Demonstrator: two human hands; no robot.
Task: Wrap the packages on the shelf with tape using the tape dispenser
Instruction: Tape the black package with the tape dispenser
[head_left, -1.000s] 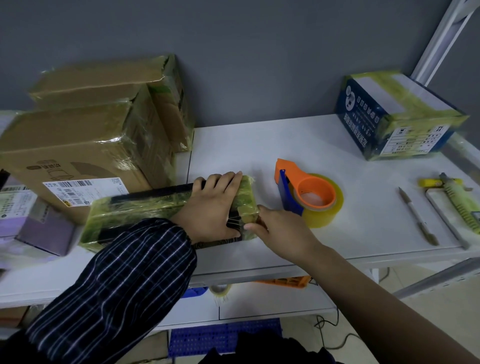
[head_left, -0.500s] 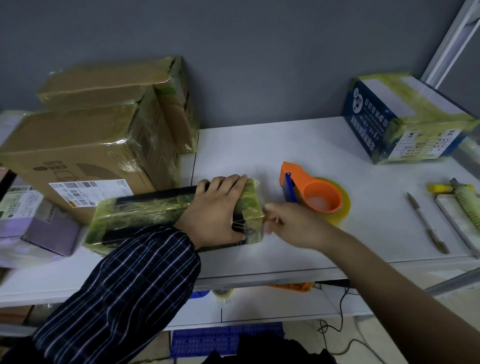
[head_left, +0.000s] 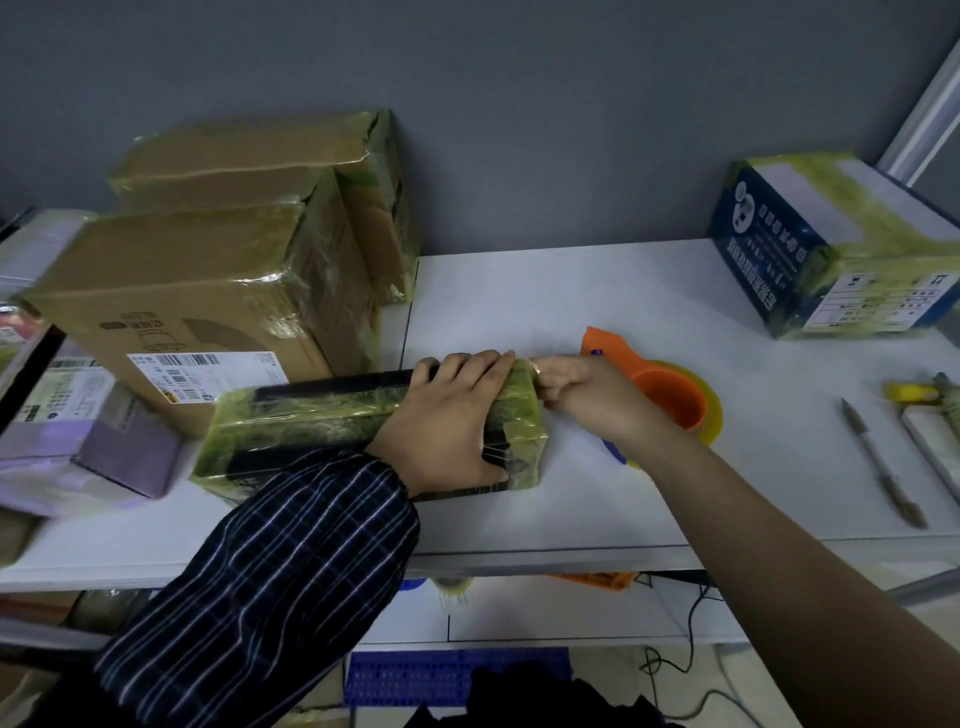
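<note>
**A:** Packages: two brown boxes (head_left: 197, 280) back-left, one blue box (head_left: 769, 244) back-right, one dark package (head_left: 311, 415) mid-front of shelf (head_left: 571, 509).

**B:** Yep, left grip (head_left: 452, 415) clamped on it. Right grip (head_left: 582, 395) at its right end, can't tell. One tape dispenser (head_left: 675, 400) beside.

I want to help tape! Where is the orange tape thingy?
In the head view the tape dispenser lies on the white shelf, right of the middle, partly hidden behind the right hand, right of the taped package.

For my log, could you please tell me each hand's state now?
Left hand: holding the package.
Right hand: curled at its end, grip unclear.
</note>
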